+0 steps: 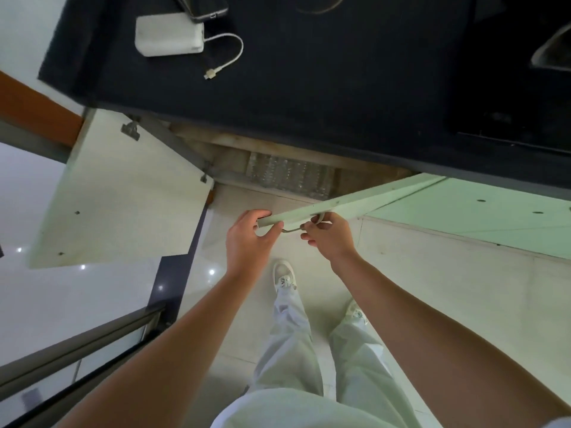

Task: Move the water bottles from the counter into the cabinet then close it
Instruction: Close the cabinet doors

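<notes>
White trousers [290,350] and two pale shoes [284,274] fill the bottom of the view, standing on a tiled floor [417,288] below the green door [355,203]. Both bare forearms reach up from there to that door's free end.

The left hand [247,239] grips the door's end corner, fingers curled over the top edge and thumb pressed against the near face, so the panel is pinched between them. The right hand [330,237] is just beside it, on the door's outer side, with its fingers hooked round the thin metal handle [292,230]. The green door stands partly open, angled out from the cabinet [234,149].

Just beyond the door's edge, inside the cabinet opening, the clear bottles [290,177] lie packed side by side in a block; how many cannot be told. Across the opening from the green door, a white door [123,193] hangs wide open with its hinges showing.

Beyond the green door, the dark counter [309,88] overhangs the cabinet. On it, well apart from the door, sit a white power bank [168,34] with a looped cable [230,47] and a phone [200,6] touching its far side. A sink [553,54] shows at the counter's other end.
</notes>
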A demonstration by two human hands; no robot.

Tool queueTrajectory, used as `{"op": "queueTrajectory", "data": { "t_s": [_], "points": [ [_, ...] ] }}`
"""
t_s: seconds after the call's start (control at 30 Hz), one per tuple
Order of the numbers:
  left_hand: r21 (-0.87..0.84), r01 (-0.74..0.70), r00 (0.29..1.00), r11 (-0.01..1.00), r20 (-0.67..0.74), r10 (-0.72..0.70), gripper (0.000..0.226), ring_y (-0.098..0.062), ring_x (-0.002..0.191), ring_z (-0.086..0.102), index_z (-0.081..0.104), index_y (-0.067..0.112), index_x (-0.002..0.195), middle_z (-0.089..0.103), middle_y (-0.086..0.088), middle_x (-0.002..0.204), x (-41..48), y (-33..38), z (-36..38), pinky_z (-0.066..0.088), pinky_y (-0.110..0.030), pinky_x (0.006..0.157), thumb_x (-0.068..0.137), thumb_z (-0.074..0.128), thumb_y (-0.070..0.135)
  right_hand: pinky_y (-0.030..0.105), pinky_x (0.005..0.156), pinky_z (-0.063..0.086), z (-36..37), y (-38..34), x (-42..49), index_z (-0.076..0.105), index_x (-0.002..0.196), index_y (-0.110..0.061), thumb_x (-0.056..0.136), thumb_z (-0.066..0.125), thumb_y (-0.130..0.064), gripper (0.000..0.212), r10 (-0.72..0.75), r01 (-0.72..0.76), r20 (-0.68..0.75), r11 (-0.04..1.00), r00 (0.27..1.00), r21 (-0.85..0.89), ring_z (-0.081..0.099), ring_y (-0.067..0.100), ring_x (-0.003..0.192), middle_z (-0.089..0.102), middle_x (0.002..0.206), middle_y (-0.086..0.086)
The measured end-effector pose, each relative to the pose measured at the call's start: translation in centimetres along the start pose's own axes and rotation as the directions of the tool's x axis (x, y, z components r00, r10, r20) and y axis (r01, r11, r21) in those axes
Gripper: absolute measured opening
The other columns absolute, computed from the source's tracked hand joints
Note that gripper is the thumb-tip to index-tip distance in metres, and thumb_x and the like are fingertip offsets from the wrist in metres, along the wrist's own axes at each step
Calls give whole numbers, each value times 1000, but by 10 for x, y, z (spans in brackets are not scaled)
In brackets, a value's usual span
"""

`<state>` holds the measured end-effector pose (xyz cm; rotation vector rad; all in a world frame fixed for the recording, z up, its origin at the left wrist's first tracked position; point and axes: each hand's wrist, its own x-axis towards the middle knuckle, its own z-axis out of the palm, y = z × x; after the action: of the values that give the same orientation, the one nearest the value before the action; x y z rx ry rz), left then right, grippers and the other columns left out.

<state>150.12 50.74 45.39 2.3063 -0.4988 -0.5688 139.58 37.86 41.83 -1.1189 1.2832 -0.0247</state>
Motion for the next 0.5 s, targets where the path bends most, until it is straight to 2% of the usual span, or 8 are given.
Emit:
{"op": "queueTrajectory", "data": {
  "t_s": [0.07, 0.17, 0.23, 0.3, 0.37, 0.43, 0.5],
  "points": [
    [-87, 65, 998, 994, -4, -66, 33, -10, 100, 64, 70, 22, 115, 69, 11, 109, 20, 4, -1, 55, -28, 88, 84, 77, 33, 36, 74, 59, 10, -12, 9, 57, 97, -7, 93, 63, -4, 7, 1, 0, -29, 999, 1000, 47, 74, 17, 69, 77, 96, 15],
    [-161, 112, 993, 981, -6, -114, 43, -8, 105, 65, 65, 25, 122, 68, 14, 114, 49, 9, 0, 54, -25, 89, 84, 78, 40, 38, 83, 59, 21, -29, 24, 60, 103, -1, 93, 64, -5, 11, 16, -9, -71, 995, 997, 98, 74, 12, 66, 77, 91, 9],
    [-221, 129, 991, 967, 9, -130, 43, -5, 107, 65, 66, 24, 121, 71, 13, 117, 65, 12, 2, 52, -15, 86, 84, 78, 40, 35, 85, 59, 28, -39, 34, 62, 108, 1, 94, 65, -7, 16, 30, -19, -96, 994, 995, 111, 74, 8, 65, 76, 89, 4],
    [-237, 126, 992, 963, 23, -124, 38, -4, 108, 65, 67, 22, 120, 71, 13, 118, 78, 15, 4, 46, 0, 77, 86, 77, 37, 32, 83, 59, 32, -47, 42, 63, 110, 0, 95, 65, -9, 18, 30, -15, -119, 992, 992, 122, 74, 5, 66, 76, 89, 2],
    [-258, 114, 994, 959, 23, -111, 35, -3, 108, 63, 65, 20, 120, 69, 14, 116, 89, 17, 7, 44, 4, 73, 89, 76, 33, 33, 82, 59, 35, -52, 50, 64, 110, -1, 95, 65, -11, 18, 22, -3, -141, 991, 990, 135, 74, 6, 67, 76, 89, 1],
    [-295, 114, 993, 949, 38, -108, 35, -6, 112, 63, 64, 18, 121, 68, 13, 118, 99, 18, 11, 48, -2, 78, 91, 74, 33, 32, 81, 60, 37, -58, 57, 64, 108, -1, 95, 64, -12, 17, 15, 11, -167, 988, 986, 155, 75, 9, 68, 76, 88, 2],
    [-273, 115, 993, 955, 55, -104, 39, -13, 119, 63, 63, 15, 123, 69, 6, 124, 110, 15, 15, 53, -19, 92, 92, 71, 37, 28, 76, 60, 39, -64, 61, 64, 106, -2, 95, 64, -12, 15, 11, 23, -184, 984, 983, 178, 75, 10, 67, 76, 87, 2]
  ]
}}
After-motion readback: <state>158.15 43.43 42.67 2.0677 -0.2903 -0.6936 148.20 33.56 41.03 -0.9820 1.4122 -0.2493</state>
